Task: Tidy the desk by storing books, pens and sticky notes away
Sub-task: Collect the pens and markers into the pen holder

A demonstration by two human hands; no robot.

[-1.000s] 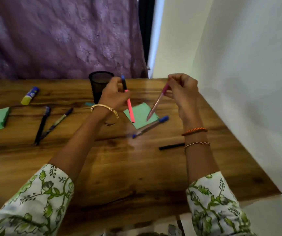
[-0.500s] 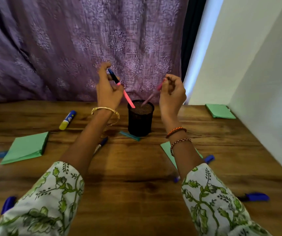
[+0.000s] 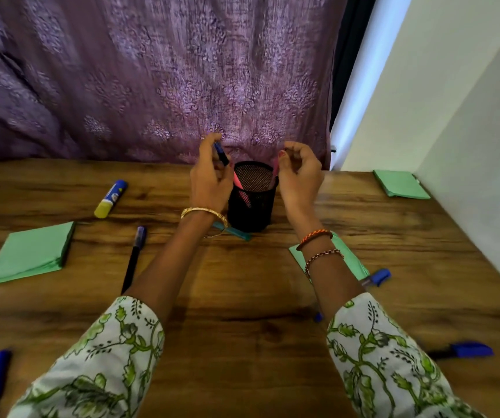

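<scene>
The left hand (image 3: 211, 179) is pinching a pink pen (image 3: 237, 180) into the black mesh cup (image 3: 252, 203) near the bench's (image 3: 242, 342) far edge; the right hand (image 3: 298, 173) is holding another pink pen (image 3: 275, 167) at the cup's rim.

My black pen cup (image 3: 253, 203) is open metal mesh, matt. It stands on a wooden surface (image 3: 242, 342) with dark grain and a soft sheen. Behind the cup hangs purple cloth (image 3: 152, 79), woven with a raised floral pattern. Left of the cup lie a matt green paper pad (image 3: 28, 254) and a glossy plastic glue stick (image 3: 110, 199).
</scene>
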